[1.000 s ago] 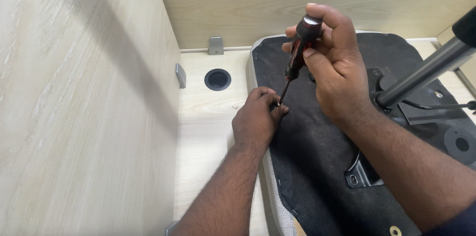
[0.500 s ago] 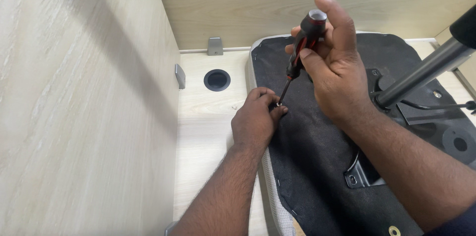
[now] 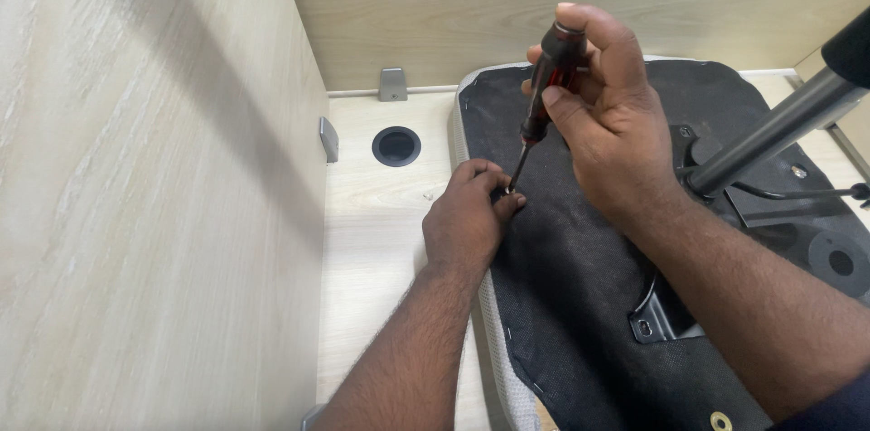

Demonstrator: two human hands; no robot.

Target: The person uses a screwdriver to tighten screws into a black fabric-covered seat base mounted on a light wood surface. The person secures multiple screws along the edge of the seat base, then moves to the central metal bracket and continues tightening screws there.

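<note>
While the right hand is closed around the dark red-and-black handle of a screwdriver, with the thumb pressed against the side of the handle and the index finger curled over its cap, the tool stands tilted, handle uppermost and leaning to the right, its thin metal shaft running down and to the left. The tip meets the black fabric underside of an upturned chair seat close to the seat's left edge. The left hand rests at that same edge, its fingers pinched together around the screwdriver tip; whatever small part they grip is hidden beneath the fingertips and cannot be identified. The two hands are near each other, joined only through the tool. The seat lies on a pale wood-grain desk surface, its light mesh-trimmed rim following the left side. A grey metal column rises from the seat's black mounting plate at the right, slanting up and to the right out of view. A round black cable grommet sits in the desk left of the seat, well apart from both hands. Two small grey brackets fix the desk to the pale side and rear panels.
</note>
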